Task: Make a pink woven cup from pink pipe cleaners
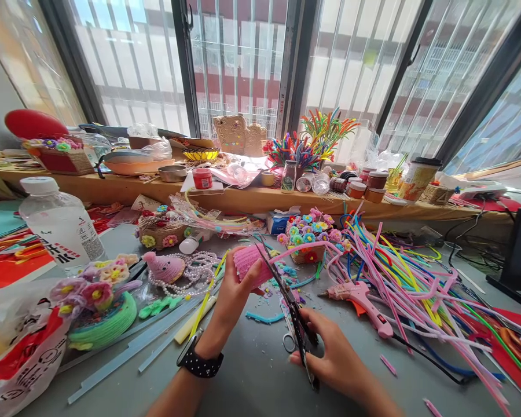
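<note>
My left hand (pixel 233 292) is closed around a pink fuzzy roll (pixel 248 263) made of pipe cleaner, held above the grey table (pixel 252 370). A black dotted watch (pixel 198 362) sits on that wrist. My right hand (pixel 330 353) grips black dotted scissors (pixel 293 307) by the handles. The blades point up and away, and their tips reach the pink roll. A pink pipe cleaner strand runs from the roll off to the right.
A pink glue gun (pixel 361 300) lies right of the scissors beside a heap of coloured pipe cleaners (pixel 417 272). A water bottle (pixel 61 226), flower baskets (pixel 99 313), a pearl string (pixel 195 267) and glue sticks (pixel 156 336) fill the left. Jars and cups line the window ledge (pixel 252 200).
</note>
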Motion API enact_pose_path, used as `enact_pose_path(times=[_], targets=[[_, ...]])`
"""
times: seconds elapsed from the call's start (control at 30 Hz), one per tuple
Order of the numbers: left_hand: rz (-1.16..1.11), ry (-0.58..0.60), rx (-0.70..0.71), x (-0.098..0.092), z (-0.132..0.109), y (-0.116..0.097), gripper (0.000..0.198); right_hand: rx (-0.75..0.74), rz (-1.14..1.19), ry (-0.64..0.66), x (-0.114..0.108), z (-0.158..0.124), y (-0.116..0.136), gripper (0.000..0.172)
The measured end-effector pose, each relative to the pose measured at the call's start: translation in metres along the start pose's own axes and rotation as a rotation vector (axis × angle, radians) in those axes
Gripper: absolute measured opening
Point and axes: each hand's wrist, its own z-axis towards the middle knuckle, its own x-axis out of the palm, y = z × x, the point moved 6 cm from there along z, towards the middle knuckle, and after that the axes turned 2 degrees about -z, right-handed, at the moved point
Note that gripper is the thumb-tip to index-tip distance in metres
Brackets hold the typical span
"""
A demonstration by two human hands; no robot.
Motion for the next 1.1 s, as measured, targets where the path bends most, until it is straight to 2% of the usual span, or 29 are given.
enact_pose_path(times=[0.27,0.53,0.83,1.1], targets=[[-0.024,0.032,-0.026,0.003,-0.002,0.003,0.051,-0.051,-0.087,-0.047,0.003,-0.001,0.005,0.03],[-0.058,-0.002,0.003,0.01,-0.006,0.004,0.048,-0.078,-0.084,-0.108,0.0,-0.002,0.006,0.03],[-0.148,0.016,-0.117,0.012,-0.009,0.005,0.058,-0.098,-0.112,-0.126,0.0,0.0,0.007,0.028],[-0.125,0.021,-0.082,0.014,-0.009,0.006,0.059,-0.105,-0.138,-0.139,0.0,-0.001,0.008,0.027]])
